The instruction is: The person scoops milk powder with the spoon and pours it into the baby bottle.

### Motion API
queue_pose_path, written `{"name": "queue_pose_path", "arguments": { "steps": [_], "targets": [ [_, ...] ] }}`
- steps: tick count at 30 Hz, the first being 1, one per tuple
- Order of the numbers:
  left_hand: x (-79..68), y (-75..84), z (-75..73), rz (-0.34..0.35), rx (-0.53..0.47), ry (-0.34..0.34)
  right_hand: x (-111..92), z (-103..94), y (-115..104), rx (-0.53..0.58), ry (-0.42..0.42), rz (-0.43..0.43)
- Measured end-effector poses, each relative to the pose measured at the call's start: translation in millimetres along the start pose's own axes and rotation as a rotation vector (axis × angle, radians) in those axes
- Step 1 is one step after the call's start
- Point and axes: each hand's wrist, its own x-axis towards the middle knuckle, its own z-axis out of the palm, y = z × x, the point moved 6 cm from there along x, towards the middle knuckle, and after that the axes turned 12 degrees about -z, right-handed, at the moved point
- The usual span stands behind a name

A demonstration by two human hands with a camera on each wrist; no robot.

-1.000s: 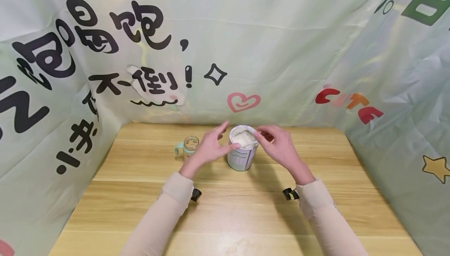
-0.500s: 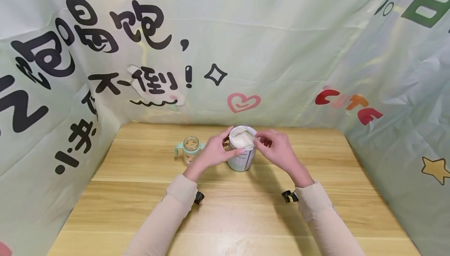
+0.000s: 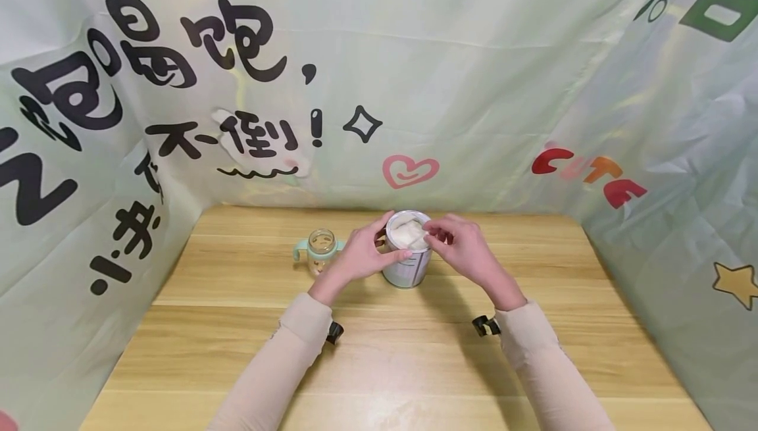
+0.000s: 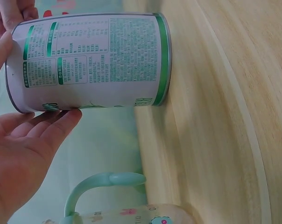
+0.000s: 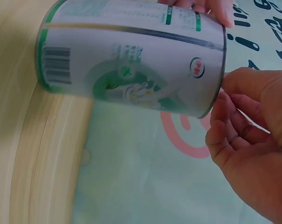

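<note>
Left grip now closer round can; right grip shifted inward.

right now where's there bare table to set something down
Bare table lies between the two sleeves; between the right hand and the right edge; and between the cup and the left edge. Crowded: the can, left hand and cup, bunched together.

A pale wood-grain tabletop is shown, marked by crosswise plank seams and a glossy light patch near the front. Towards its far edge, an open, white-and-green printed tin is stood upright. To its left, nearby but apart, an open-topped, two-handled baby cup, mint-collared, is placed upright.
</note>
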Motion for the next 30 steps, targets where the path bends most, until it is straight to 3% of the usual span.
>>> {"name": "queue_pose_path", "arguments": {
  "steps": [10,30],
  "targets": [
    [0.4,-1.8,1.1,-0.004,0.014,-0.002,6,4.6,1,-0.018,-0.036,0.03],
    [1.2,-2.9,1.2,0.004,0.009,0.01,7,-5.6,-1,-0.051,0.161,-0.03]
  ]
}}
